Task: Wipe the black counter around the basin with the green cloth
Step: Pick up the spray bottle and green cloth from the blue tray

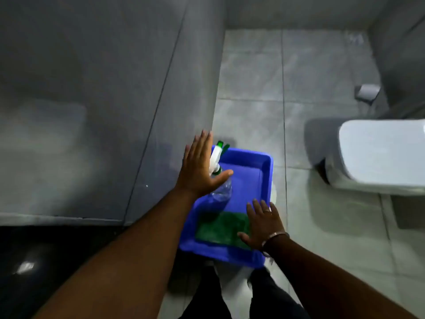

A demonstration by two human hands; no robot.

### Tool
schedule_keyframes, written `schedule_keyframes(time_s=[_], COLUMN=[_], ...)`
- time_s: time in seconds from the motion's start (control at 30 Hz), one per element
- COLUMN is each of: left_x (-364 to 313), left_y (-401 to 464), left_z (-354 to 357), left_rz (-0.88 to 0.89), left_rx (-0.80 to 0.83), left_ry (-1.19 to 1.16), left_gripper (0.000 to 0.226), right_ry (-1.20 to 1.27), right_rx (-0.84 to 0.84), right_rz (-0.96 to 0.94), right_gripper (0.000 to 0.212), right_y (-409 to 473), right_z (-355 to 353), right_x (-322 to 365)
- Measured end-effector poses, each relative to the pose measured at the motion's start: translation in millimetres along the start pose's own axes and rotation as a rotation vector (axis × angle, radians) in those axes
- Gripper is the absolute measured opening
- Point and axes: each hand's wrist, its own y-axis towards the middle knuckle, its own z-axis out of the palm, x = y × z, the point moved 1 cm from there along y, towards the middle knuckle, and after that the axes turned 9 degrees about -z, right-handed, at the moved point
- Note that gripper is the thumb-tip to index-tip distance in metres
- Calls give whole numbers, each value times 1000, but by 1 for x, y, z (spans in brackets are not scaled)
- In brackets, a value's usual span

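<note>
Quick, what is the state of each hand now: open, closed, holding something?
Left hand: open, fingers spread, over the spray bottle, holding nothing.
Right hand: open, flat, beside the green cloth, holding nothing.

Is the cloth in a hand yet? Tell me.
No, the cloth lies flat in the tub, both hands open.

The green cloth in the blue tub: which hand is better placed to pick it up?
The right hand. It is spread open at the edge of the green cloth in the blue tub, while the left hand is open farther off, by the spray bottle.
</note>
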Motion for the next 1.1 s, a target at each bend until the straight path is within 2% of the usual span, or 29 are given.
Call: schedule_keyframes(time_s=[0.03, 0.13, 0.23, 0.4, 0.6, 0.83, 1.0, 1.1], left_x=[3, 15, 23, 34, 41, 45, 36, 33], left_y=[6, 22, 26, 14, 9, 28, 41, 41], left_z=[6, 21, 37, 50, 57, 62, 65, 63], left_rz=[13, 6, 105, 124, 68, 56, 84, 17], left_rx=[-6, -52, -72, -116, -119, -70, -17, 7], left_ry=[-96, -379, -524, -593, -635, -646, -714, -801], left_gripper=[107, 99, 89, 70, 61, 47, 32, 34], right_ry=[28, 86, 98, 53, 38, 73, 315, 557], right_rx=[79, 99, 101, 80, 98, 232, 367, 332], right_rz=[-4, -40, -53, -47, -43, -48, 6, 137], right_gripper=[101, 91, 85, 72, 77, 72, 54, 41], right_y=[8, 40, 70, 93, 105, 117, 113, 96], right_z=[13, 50, 71, 82, 79, 71, 58, 33], right_x=[4, 16, 27, 35, 34, 36, 31, 17])
